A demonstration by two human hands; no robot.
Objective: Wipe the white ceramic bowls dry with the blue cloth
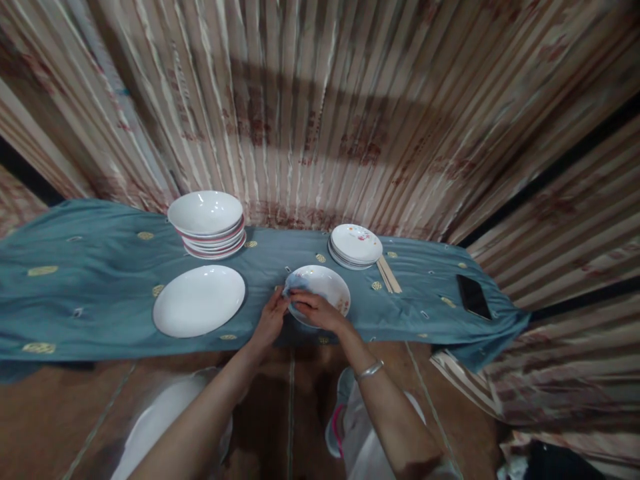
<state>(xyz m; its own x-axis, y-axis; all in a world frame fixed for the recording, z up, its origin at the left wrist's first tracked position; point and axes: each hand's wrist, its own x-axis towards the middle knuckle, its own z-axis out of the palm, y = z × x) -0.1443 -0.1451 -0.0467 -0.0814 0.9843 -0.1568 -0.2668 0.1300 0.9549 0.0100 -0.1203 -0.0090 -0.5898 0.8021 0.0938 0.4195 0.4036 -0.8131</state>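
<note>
As I watched remotely, my left hand [273, 316] met the left of the plate [333, 286], my right hand [317, 311] the cloth [296, 282] on it. I couldn't tell either grip.

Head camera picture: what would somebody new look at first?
Probably the flowered dish, front and center, with the left hand's grip at its left rim and the right hand on a bluish cloth. Next, maybe the white dish stack, back left, and the black phone, far right.

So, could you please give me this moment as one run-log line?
Left hand: at flower-patterned plate, left rim | Right hand: on blue cloth over plate | Farther right: plate stack, chopsticks, black phone
</note>
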